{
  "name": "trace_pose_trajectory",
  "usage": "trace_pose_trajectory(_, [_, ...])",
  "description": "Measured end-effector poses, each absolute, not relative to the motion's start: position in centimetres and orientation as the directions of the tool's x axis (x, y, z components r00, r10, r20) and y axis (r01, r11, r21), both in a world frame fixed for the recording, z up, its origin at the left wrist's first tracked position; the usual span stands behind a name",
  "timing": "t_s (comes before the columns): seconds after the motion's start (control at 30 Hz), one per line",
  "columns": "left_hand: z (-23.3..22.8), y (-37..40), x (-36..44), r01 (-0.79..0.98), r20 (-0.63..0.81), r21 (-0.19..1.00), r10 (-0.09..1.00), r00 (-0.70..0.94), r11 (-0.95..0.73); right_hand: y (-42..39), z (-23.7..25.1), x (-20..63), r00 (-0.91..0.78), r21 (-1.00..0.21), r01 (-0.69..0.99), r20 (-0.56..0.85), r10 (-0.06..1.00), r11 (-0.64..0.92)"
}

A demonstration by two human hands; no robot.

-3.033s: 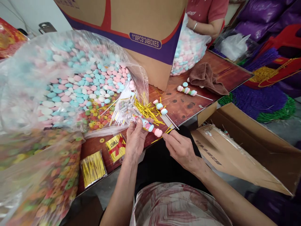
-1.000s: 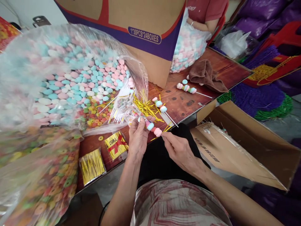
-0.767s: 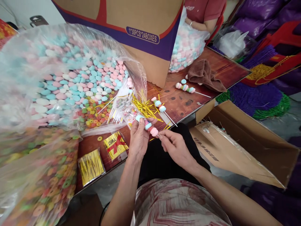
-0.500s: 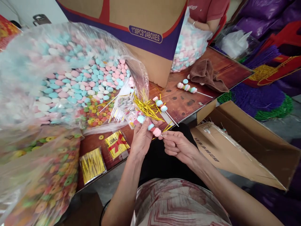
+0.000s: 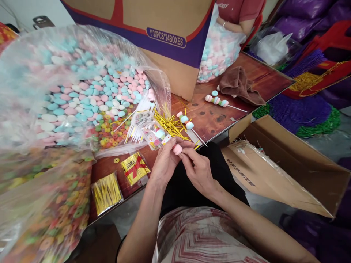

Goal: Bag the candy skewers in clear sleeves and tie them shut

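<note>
My left hand (image 5: 165,160) is wrapped round a marshmallow skewer, whose pink end marshmallow (image 5: 177,149) shows between my hands. Fingers cover most of the skewer, and its stick is hidden. My right hand (image 5: 199,171) is closed in a pinch just below that pink piece, at the skewer's lower end. Right beyond my fingers are loose gold twist ties (image 5: 171,124), printed plastic sleeves (image 5: 153,133) and white sticks (image 5: 135,128). Another marshmallow skewer (image 5: 186,121) lies on the table past my right hand.
A big clear bag of marshmallows (image 5: 90,91) and a bag of gummy rings (image 5: 65,204) fill the left. Packs of twist ties (image 5: 107,191) lie at the table edge. A tall carton (image 5: 170,69) stands behind; an open box (image 5: 287,164) is at right. A co-worker (image 5: 238,18) sits across.
My right hand has moved left and in against the pink marshmallow. The blue marshmallows seen on the skewer before are now covered by my fingers.
</note>
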State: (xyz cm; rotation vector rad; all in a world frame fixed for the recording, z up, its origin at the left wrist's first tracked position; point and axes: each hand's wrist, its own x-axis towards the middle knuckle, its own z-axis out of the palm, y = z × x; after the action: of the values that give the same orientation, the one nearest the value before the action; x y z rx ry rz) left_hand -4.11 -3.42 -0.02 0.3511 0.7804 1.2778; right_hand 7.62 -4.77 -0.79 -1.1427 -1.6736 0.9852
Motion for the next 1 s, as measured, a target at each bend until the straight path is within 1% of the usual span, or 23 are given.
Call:
trace_pose_trajectory(0.03, [0.0, -3.4, -4.2, -0.713, -0.321, 0.639, 0.943, 0.093, 0.288, -4.6, -0.6, 7.6, -0.211, -0.931, 0.262, 0.202, 0.956, 0.254])
trace_pose_trajectory(0.07, [0.1, -3.4, -4.3, -0.703, -0.323, 0.644, 0.940, 0.108, 0.302, -4.4, -0.4, 7.6, -0.212, -0.949, 0.237, 0.160, 0.964, 0.209])
trace_pose_trajectory(0.17, [0.3, -3.1, -5.1, -0.679, -0.365, 0.645, 0.922, 0.129, 0.350, -3.9, 0.3, 8.1, -0.224, -0.993, 0.114, -0.056, 0.973, -0.031])
trace_pose_trajectory(0.2, [0.3, -2.9, -5.4, -0.683, -0.378, 0.646, 0.920, 0.101, 0.340, -3.8, 0.5, 8.4, -0.237, -0.992, 0.068, -0.121, 0.964, -0.108])
trace_pose_trajectory(0.27, [0.4, -2.5, -6.0, -0.704, -0.382, 0.656, 0.924, 0.001, 0.272, -3.5, 0.6, 8.8, -0.277, -0.976, 0.004, -0.208, 0.938, -0.216])
trace_pose_trajectory(0.37, [0.2, -1.9, -6.5, -0.707, -0.364, 0.680, 0.926, -0.096, 0.195, -3.4, 0.6, 9.2, -0.355, -0.963, 0.006, -0.256, 0.899, -0.271])
trace_pose_trajectory(0.43, [0.1, -1.7, -6.5, -0.684, -0.377, 0.701, 0.919, -0.116, 0.201, -3.5, 0.7, 9.5, -0.410, -0.971, 0.082, -0.239, 0.880, -0.225])
trace_pose_trajectory(0.53, [0.1, -1.9, -6.4, -0.632, -0.402, 0.746, 0.898, -0.178, 0.208, -3.4, 1.0, 10.2, -0.459, -0.968, 0.246, -0.164, 0.873, -0.052])
trace_pose_trajectory(0.63, [0.2, -2.1, -6.3, -0.588, -0.412, 0.779, 0.886, -0.214, 0.220, -3.0, 1.6, 11.2, -0.493, -0.922, 0.371, -0.095, 0.865, 0.110])
trace_pose_trajectory(0.77, [0.4, -2.1, -6.4, -0.561, -0.436, 0.787, 0.875, -0.211, 0.256, -2.5, 2.8, 12.1, -0.544, -0.838, 0.473, -0.034, 0.839, 0.273])
trace_pose_trajectory(0.87, [0.3, -2.0, -6.6, -0.561, -0.465, 0.774, 0.865, -0.187, 0.294, -2.4, 3.6, 12.6, -0.562, -0.783, 0.518, -0.009, 0.827, 0.343])
trace_pose_trajectory(1.0, [0.1, -2.0, -7.1, -0.548, -0.488, 0.761, 0.863, -0.129, 0.348, -2.4, 4.4, 13.0, -0.581, -0.746, 0.551, -0.021, 0.814, 0.374])
